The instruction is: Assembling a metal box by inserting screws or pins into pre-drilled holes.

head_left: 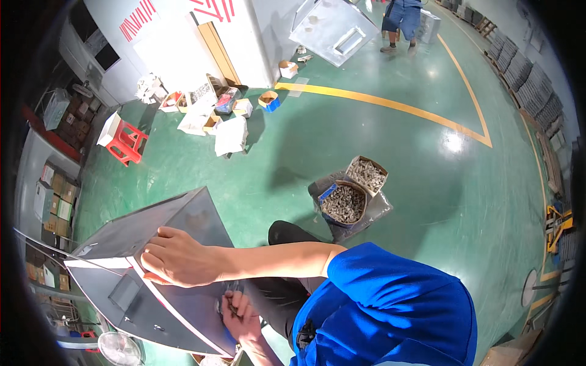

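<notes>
A large grey sheet-metal box [198, 222] stands tilted in front of me, with a pale strip along its edges. My right hand [180, 256] reaches across to its upper edge, fingers curled over the metal near the corner. Lower down, my left hand [241, 314] is beside the box's near panel, its fingers bent around something small and dark that I cannot make out. On the box's left face is a rectangular cutout [124, 293]. To the right of my knee, two open cartons hold small metal fittings, one brown-rimmed [342, 204] and one white [367, 175].
A red stool [125, 143] stands at the left, near cartons and bags [231, 135] on the green floor. A second metal box [334, 30] is at the back, near another person's legs [400, 27]. A fan [119, 349] sits at the lower left; stacked grey parts [519, 70] line the right wall.
</notes>
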